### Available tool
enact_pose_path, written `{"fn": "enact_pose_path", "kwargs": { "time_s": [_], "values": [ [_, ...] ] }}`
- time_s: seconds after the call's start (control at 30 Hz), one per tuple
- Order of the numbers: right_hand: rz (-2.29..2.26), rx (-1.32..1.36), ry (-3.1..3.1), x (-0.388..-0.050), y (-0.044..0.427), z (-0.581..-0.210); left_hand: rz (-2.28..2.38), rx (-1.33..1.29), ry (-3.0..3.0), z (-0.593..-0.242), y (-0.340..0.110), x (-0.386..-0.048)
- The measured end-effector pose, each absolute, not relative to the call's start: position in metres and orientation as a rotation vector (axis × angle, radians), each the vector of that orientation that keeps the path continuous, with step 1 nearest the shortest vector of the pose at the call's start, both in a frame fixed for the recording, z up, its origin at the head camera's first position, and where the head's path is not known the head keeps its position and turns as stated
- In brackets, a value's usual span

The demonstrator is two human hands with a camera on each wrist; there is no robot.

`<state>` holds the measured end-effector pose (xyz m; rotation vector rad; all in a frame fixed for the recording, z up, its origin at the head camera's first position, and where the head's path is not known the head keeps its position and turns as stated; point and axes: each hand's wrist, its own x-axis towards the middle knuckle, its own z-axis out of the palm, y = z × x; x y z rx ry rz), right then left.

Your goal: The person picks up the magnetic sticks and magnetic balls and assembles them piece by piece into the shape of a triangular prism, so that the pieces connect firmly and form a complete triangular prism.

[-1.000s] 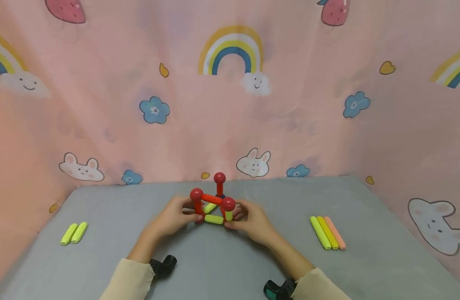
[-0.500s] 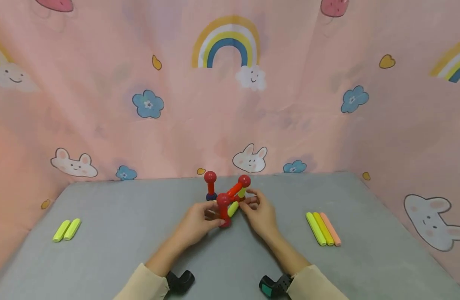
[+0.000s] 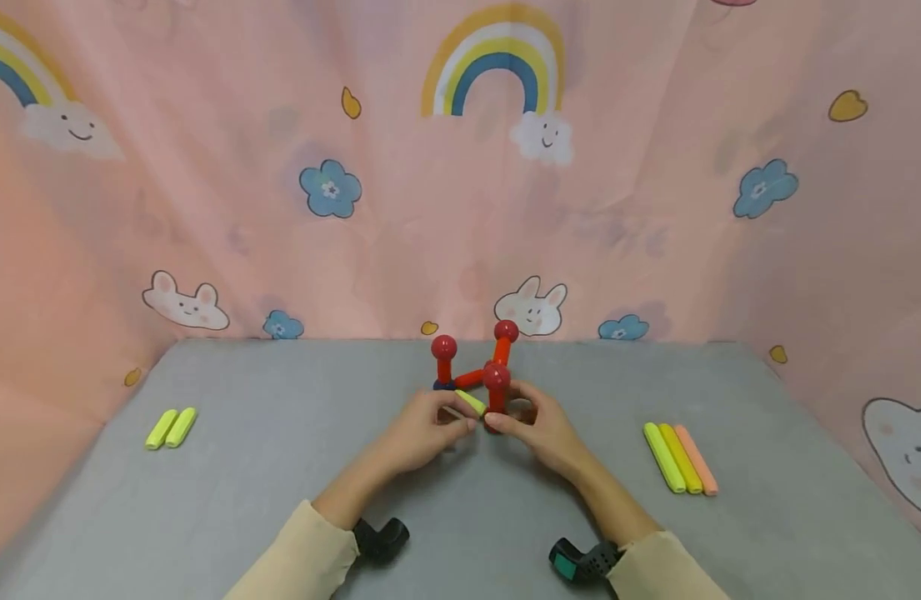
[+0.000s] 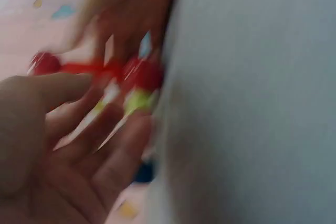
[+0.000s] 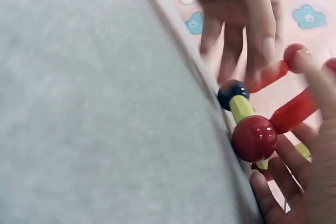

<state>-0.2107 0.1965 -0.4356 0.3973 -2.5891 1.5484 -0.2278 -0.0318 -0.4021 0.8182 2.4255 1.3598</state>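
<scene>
A magnetic ball-and-stick frame [image 3: 497, 378] stands on the grey table, with red balls topping its upright red sticks. A dark blue ball [image 5: 233, 95] sits at its far-left base corner, and a lime stick [image 5: 241, 108] runs from there to the front base ball. My right hand [image 3: 543, 427] holds the front corner, thumb in front and fingers behind. Beside the frame's left side is my left hand [image 3: 427, 432], its fingers loosely extended near the lime stick; whether they touch it is unclear. The left wrist view is blurred, showing a red ball [image 4: 144, 73] beyond the left fingertips.
Two lime sticks [image 3: 171, 428] lie at the table's left. A lime stick [image 3: 664, 458], a yellow stick [image 3: 681, 458] and a peach stick [image 3: 697, 460] lie side by side at the right. A pink patterned cloth [image 3: 400, 250] hangs behind the table.
The frame has turned counterclockwise as seen from above, its blue-ball corner now at the left. The left hand has come off the red upright; the right hand has taken the front corner.
</scene>
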Motion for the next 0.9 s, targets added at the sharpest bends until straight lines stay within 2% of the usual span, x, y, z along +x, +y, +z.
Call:
{"fn": "enact_pose_path", "kwargs": {
  "time_s": [0.13,0.2,0.33,0.47,0.67,0.9],
  "values": [
    [1.443,0.438,-2.594,-0.22,0.189,-0.435,1.065,0.787,2.574,-0.371,-0.076,-0.243],
    [1.433,0.448,-2.597,-0.222,0.187,-0.436,0.909,0.652,2.732,-0.358,-0.104,-0.248],
    [1.419,0.414,-2.616,-0.221,0.189,-0.44,0.661,0.217,2.993,-0.345,-0.16,-0.252],
    [1.387,0.337,-2.645,-0.218,0.194,-0.44,0.587,-0.111,3.029,-0.342,-0.2,-0.252],
    [1.341,0.285,-2.655,-0.214,0.201,-0.435,0.596,-0.504,3.061,-0.348,-0.235,-0.253],
    [1.359,0.297,-2.66,-0.221,0.19,-0.439,0.501,-0.719,2.97,-0.357,-0.27,-0.246]
  ]
}}
